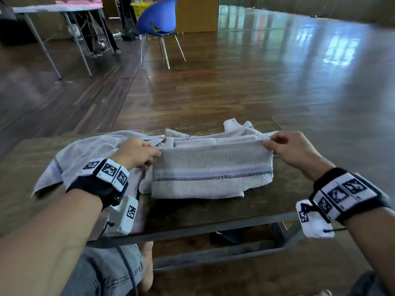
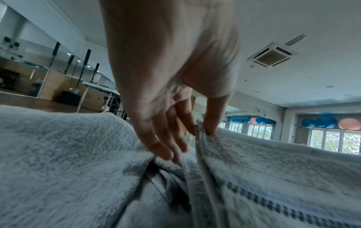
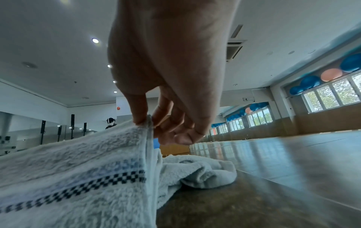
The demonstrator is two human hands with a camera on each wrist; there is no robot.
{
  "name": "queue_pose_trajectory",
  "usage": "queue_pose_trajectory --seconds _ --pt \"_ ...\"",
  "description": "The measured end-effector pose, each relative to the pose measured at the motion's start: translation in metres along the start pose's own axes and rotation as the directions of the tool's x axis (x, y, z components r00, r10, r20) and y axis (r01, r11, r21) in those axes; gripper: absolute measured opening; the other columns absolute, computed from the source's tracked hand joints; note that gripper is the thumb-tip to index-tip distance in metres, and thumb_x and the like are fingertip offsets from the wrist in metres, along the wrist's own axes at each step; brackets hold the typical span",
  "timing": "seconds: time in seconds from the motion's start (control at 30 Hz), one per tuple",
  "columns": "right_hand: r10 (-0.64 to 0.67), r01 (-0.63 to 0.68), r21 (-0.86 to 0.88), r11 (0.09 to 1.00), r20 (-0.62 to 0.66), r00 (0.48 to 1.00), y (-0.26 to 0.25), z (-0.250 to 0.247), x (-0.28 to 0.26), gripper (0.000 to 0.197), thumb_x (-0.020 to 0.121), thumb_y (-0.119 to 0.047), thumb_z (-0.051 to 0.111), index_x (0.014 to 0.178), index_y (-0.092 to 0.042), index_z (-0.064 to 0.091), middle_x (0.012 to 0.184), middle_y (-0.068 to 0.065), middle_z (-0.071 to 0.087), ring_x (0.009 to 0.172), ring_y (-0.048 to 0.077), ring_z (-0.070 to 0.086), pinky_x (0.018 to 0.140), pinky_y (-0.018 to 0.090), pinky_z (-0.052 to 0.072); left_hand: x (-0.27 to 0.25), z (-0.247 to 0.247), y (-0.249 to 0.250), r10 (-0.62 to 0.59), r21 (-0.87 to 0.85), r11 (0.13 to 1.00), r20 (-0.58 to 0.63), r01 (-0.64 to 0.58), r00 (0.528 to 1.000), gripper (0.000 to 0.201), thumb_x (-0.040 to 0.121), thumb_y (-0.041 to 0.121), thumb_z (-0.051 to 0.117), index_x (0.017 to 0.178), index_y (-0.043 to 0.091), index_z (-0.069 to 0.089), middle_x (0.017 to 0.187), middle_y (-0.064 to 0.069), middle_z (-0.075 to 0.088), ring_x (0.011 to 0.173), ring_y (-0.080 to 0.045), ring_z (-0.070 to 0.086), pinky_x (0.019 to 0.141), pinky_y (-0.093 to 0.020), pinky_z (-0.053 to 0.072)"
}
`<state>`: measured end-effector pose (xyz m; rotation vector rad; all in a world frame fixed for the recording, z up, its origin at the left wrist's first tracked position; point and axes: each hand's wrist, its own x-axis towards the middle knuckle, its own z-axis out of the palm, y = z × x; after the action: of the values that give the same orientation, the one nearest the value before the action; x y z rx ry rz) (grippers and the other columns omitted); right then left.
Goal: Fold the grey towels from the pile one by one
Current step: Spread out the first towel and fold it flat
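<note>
A grey towel [image 1: 211,169] with a blue stripe and a dark checkered line hangs folded over in front of me, its lower edge on the brown table [image 1: 27,167]. My left hand [image 1: 139,153] pinches its top left corner [image 2: 201,131] between thumb and forefinger. My right hand [image 1: 284,146] pinches the top right corner [image 3: 148,121] the same way. Behind it lies the pile of grey towels [image 1: 213,135], and one more towel [image 1: 85,152] is spread under my left wrist. A crumpled towel [image 3: 197,171] shows past the held edge in the right wrist view.
The table's front edge [image 1: 213,227] runs just below the towel, with my knees beneath it. Beyond the table lies a glossy wooden floor [image 1: 256,82]. A blue chair [image 1: 158,20] and a folding table [image 1: 57,9] stand far back left.
</note>
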<state>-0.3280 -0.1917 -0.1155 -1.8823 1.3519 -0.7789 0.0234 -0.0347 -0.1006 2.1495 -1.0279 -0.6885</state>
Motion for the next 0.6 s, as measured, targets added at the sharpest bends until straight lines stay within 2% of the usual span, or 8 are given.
queue_pose_trajectory --seconds 0.07,0.13,0.27,0.37,0.43,0.53,0.6 --pt "0.041 -0.041 -0.033 0.999 -0.020 0.999 -0.002 0.011 0.018 0.014 0.090 -0.031 0.076 0.078 -0.024 0.073 0.083 -0.005 0.071 0.074 0.010 0.062 0.066 0.025 0.045 0.013 0.001 -0.005 0.045 0.056 0.998 -0.063 -0.041 0.997 0.014 0.083 0.018 0.078 0.075 0.007 0.075 0.068 -0.005 0.068 0.056 -0.013 0.058 0.052 -0.023 0.045" --pt "0.087 -0.090 -0.061 0.994 -0.045 0.995 -0.001 0.020 0.032 0.012 0.089 -0.032 0.077 0.082 -0.023 0.073 0.084 -0.006 0.069 0.075 0.010 0.060 0.064 0.024 0.043 0.022 0.002 -0.008 0.070 0.090 0.994 -0.071 -0.064 0.995 0.014 0.082 0.023 0.080 0.072 0.015 0.074 0.066 0.000 0.069 0.058 -0.009 0.059 0.057 -0.023 0.042" --pt "0.112 -0.117 -0.088 0.989 -0.058 0.992 -0.001 0.033 0.048 0.012 0.089 -0.034 0.076 0.088 -0.022 0.073 0.084 -0.009 0.068 0.078 0.013 0.061 0.070 0.025 0.043 0.034 0.006 -0.006 0.073 0.113 0.991 -0.054 -0.067 0.996 0.012 0.082 0.023 0.080 0.076 0.013 0.076 0.069 0.000 0.070 0.065 -0.010 0.063 0.058 -0.020 0.042" --pt "0.121 -0.126 -0.095 0.988 -0.053 0.991 0.000 0.037 0.053 0.013 0.089 -0.034 0.077 0.090 -0.022 0.073 0.085 -0.008 0.067 0.077 0.011 0.059 0.072 0.026 0.042 0.039 0.009 -0.005 0.087 0.137 0.987 -0.006 -0.086 0.996 0.012 0.082 0.018 0.080 0.079 0.006 0.079 0.068 -0.003 0.071 0.065 -0.013 0.064 0.056 -0.018 0.046" --pt "0.122 -0.124 -0.099 0.987 -0.022 0.992 0.003 0.039 0.054 0.014 0.090 -0.033 0.076 0.089 -0.020 0.073 0.088 -0.003 0.070 0.077 0.014 0.061 0.072 0.028 0.046 0.040 0.011 -0.009 0.087 0.189 0.978 0.016 -0.088 0.996 0.012 0.081 0.020 0.080 0.080 0.008 0.080 0.073 -0.003 0.074 0.068 -0.012 0.065 0.060 -0.020 0.047" --pt "0.111 -0.110 -0.112 0.988 -0.004 0.994 0.003 0.037 0.051 0.013 0.090 -0.031 0.077 0.088 -0.019 0.073 0.093 0.002 0.071 0.084 0.021 0.065 0.078 0.038 0.056 0.039 0.011 -0.014 0.089 0.228 0.969 0.018 -0.091 0.996 0.011 0.081 0.023 0.082 0.080 0.012 0.080 0.072 0.003 0.073 0.065 -0.004 0.061 0.057 -0.018 0.041" --pt "0.056 -0.059 -0.106 0.993 -0.032 0.998 -0.001 0.036 0.048 0.013 0.089 -0.028 0.077 0.092 -0.017 0.072 0.092 0.001 0.070 0.082 0.018 0.064 0.072 0.033 0.054 0.039 0.008 -0.013 0.126 0.202 0.971 0.020 -0.127 0.992 0.009 0.080 0.020 0.082 0.079 0.010 0.080 0.071 0.001 0.073 0.064 -0.007 0.062 0.059 -0.018 0.043"
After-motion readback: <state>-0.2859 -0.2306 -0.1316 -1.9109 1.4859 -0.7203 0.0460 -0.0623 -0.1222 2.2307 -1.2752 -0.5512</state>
